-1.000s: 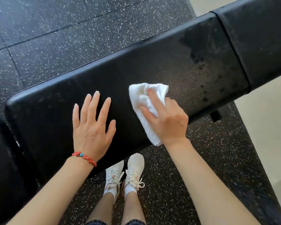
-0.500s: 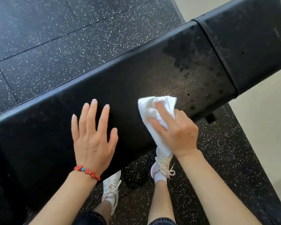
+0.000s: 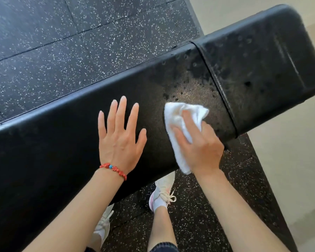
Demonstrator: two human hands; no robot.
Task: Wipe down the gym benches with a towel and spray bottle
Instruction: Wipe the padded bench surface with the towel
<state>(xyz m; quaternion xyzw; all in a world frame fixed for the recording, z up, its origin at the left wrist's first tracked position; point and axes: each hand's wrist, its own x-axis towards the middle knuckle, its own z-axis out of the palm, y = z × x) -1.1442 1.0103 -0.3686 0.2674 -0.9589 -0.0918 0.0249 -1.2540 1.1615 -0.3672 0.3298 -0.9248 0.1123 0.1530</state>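
A long black padded gym bench runs diagonally across the view, with a shorter seat pad joined at its right end. Wet droplets speckle the pad near the seam. My right hand presses a folded white towel flat on the long pad, close to the seam. My left hand, with a red bead bracelet at the wrist, lies flat on the pad, fingers spread, just left of the towel. No spray bottle is in view.
Black speckled rubber floor tiles lie beyond and under the bench. A pale beige floor starts at the right. My feet in white sneakers stand on the rubber by the bench's near edge.
My right hand has slid the towel to the right along the pad, toward the seam. My left hand has followed along the bench, and my feet have stepped right.
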